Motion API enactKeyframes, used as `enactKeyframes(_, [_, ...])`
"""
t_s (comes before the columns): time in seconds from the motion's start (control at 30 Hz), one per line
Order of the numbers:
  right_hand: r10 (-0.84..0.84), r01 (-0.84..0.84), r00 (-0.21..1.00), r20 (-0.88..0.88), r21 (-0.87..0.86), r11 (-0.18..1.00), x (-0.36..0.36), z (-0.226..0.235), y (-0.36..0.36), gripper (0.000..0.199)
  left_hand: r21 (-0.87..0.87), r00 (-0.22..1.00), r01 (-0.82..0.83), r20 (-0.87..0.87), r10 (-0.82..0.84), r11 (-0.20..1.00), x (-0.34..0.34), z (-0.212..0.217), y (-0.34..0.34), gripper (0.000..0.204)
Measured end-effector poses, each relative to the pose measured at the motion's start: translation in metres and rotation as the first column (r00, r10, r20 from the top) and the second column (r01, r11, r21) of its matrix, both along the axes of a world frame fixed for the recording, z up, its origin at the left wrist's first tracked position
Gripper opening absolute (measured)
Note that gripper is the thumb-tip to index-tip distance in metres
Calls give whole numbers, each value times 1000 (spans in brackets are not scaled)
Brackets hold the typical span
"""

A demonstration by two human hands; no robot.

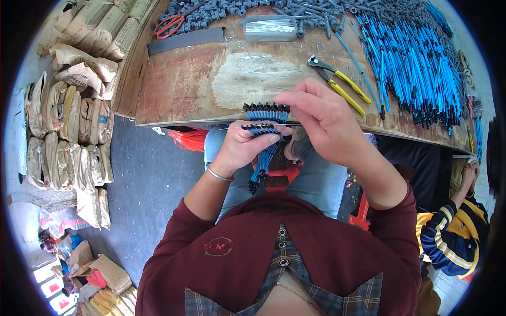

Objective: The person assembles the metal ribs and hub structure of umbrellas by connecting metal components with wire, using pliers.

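Just off the near edge of the table, my left hand (243, 150) is closed around a bundle of thin blue rods with black ends (268, 114). The upper ends stand side by side in a row, and the lower ends hang down in a cluster over my lap. A thin metal wire (230, 127) lies across the row at my left fingers and sticks out to the left. My right hand (328, 118) is closed in a pinch at the right end of the upper row of black tips. Whatever is between its fingertips is too small to make out.
Yellow-handled pliers (345, 88) lie right of my hands, before a large heap of blue rods (414, 68). Farther back are a clear box of thin metal pins (270, 31), a dark strip (185, 41), red scissors (169, 27) and grey fittings (211, 11). Sacks (68, 116) stand left; another person (456, 231) sits right.
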State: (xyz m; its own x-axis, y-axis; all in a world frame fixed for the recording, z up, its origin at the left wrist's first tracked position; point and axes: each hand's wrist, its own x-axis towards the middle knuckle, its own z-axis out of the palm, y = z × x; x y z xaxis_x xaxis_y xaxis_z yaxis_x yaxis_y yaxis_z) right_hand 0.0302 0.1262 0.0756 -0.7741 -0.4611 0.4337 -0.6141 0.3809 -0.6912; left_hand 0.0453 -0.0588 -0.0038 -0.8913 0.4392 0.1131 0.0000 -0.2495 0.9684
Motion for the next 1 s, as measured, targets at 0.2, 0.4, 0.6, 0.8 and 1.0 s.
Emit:
enactKeyframes(0.2, [110,-112,988,-110,-11,994,-7,2,-2,29,-9,996,18,86,-17,1000,1,5,-3,19])
enactKeyframes(0.4, [140,-139,975,-172,18,990,-10,4,-5,29,-35,991,-18,-131,13,999,1,3,-4,19])
enactKeyframes(0.6, [114,-97,985,-127,131,987,-8,5,-6,32,-148,991,18,-126,-37,989,2,0,-7,17])
enactKeyframes(0.8, [108,-79,971,-212,139,987,-7,3,-15,28,-141,994,-8,-112,-8,990,3,-4,-6,16])
enactKeyframes(1.0, [145,-140,977,-156,45,989,-9,-1,-15,28,-122,996,13,-88,-24,993,5,-6,-6,14])
